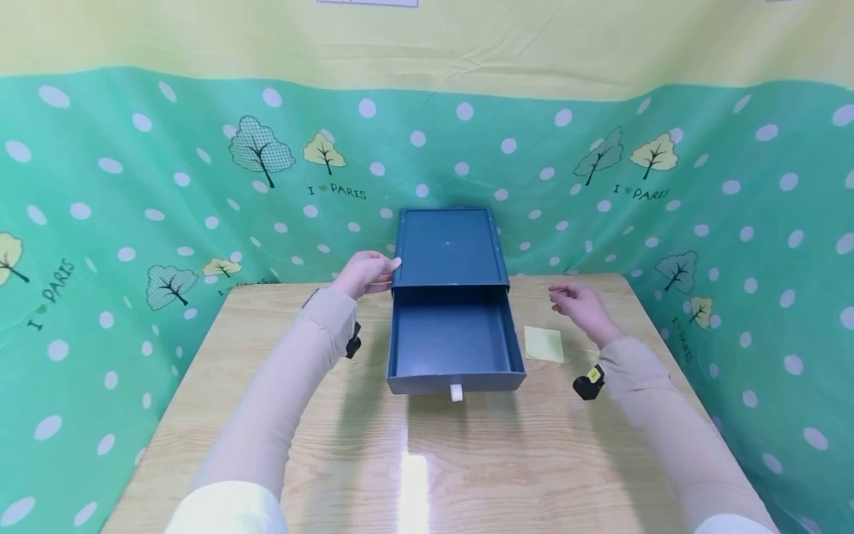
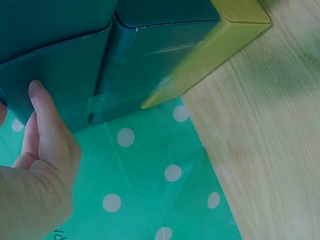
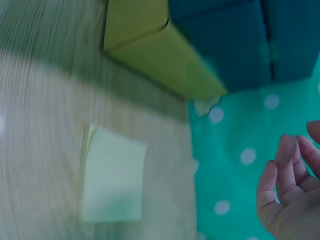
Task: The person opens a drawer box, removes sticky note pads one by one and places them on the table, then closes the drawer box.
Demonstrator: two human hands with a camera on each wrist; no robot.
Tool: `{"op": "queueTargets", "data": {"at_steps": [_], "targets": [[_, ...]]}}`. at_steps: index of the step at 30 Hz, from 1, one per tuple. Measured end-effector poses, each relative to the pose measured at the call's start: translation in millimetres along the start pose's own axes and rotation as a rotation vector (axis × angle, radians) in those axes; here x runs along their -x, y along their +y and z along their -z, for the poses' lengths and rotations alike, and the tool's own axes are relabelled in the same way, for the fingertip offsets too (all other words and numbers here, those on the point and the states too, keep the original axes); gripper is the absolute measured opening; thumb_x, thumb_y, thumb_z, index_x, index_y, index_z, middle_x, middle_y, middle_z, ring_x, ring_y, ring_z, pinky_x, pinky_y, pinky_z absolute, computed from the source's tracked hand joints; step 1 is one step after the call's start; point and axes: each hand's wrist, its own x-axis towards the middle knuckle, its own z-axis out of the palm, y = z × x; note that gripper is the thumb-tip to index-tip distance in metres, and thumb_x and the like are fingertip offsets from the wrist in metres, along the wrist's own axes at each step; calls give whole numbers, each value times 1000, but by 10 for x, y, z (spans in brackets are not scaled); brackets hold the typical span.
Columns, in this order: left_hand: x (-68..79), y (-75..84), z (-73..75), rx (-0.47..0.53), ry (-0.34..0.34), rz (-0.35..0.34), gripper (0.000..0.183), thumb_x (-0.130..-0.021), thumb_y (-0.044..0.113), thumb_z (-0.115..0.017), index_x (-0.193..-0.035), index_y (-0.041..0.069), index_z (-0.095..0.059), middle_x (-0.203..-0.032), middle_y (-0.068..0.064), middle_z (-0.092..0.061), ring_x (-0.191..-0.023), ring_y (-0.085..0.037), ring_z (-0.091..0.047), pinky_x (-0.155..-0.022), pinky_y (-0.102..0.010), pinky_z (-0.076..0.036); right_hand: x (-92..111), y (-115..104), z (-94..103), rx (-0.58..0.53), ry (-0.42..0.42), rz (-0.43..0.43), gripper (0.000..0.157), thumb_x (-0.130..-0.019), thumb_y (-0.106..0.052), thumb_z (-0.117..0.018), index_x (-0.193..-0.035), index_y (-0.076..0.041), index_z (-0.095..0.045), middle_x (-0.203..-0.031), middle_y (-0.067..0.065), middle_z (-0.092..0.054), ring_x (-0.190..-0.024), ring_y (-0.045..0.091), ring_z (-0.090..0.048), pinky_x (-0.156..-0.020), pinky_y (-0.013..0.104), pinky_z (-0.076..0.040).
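A dark blue drawer box (image 1: 448, 248) stands against the back cloth with its top drawer (image 1: 447, 341) pulled out. The drawer bears a small white pull tab (image 1: 457, 392) on its front. My left hand (image 1: 368, 273) touches the box's left side near the top, thumb at the upper edge. The left wrist view shows fingers of that left hand (image 2: 50, 145) against the blue side wall. To the right of the box, my right hand (image 1: 579, 305) hovers with loosely bent fingers and nothing in them. Below it lies a pale yellow sticky-note pad (image 1: 543, 344).
A yellow lower unit (image 2: 220, 55) sits beneath the blue sections, at the wooden table (image 1: 467, 475). Green dotted cloth (image 1: 220, 208) hangs behind the box and along both sides. A black wrist camera (image 1: 589, 383) is strapped at the right wrist.
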Motion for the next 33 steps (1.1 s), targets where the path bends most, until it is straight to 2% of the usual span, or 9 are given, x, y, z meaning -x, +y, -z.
{"op": "queueTargets", "data": {"at_steps": [5, 11, 19, 23, 29, 33], "targets": [[11, -6, 14, 6, -1, -5, 21, -94, 22, -61, -105, 5, -56, -86, 0, -58, -78, -10, -59, -93, -32, -53, 67, -244, -78, 9, -36, 67, 37, -101, -15, -45, -127, 11, -47, -116, 27, -54, -92, 16, -60, -83, 21, -50], [10, -16, 6, 11, 4, -9, 21, -94, 22, -61, -105, 5, -56, -85, 0, -58, -77, -9, -58, -93, -33, -53, 122, -452, -115, 25, -54, 110, 35, -100, -17, -47, -125, 8, -50, -110, 21, -58, -89, 12, -59, -83, 25, -50], [0, -12, 9, -5, 3, -6, 20, -94, 23, -61, -103, 6, -56, -86, 0, -59, -80, -11, -59, -93, -33, -53, 162, -545, -182, -29, -78, 156, 32, -99, -12, -48, -122, 10, -51, -110, 23, -58, -83, 3, -57, -79, 18, -49], [-11, -5, 3, -4, 3, -3, 20, -93, 24, -61, -101, 7, -56, -86, 0, -59, -80, -11, -59, -93, -32, -53, 188, -582, -223, -69, -86, 165, 31, -99, -10, -48, -122, 12, -50, -110, 23, -58, -83, 3, -58, -78, 15, -50], [-8, 2, 0, -10, 9, -6, 21, -93, 25, -61, -102, 7, -57, -87, 0, -58, -81, -11, -58, -93, -32, -53, 222, -656, -266, -112, -92, 162, 33, -99, -12, -49, -120, 13, -50, -107, 19, -59, -82, -3, -57, -81, 18, -51], [-4, -17, 14, 0, 5, 2, 22, -94, 24, -61, -104, 6, -57, -86, 0, -59, -80, -11, -58, -93, -33, -53, 245, -737, -292, -124, -106, 157, 31, -99, -12, -49, -114, 14, -51, -100, 13, -60, -81, -2, -56, -79, 16, -50]]}}
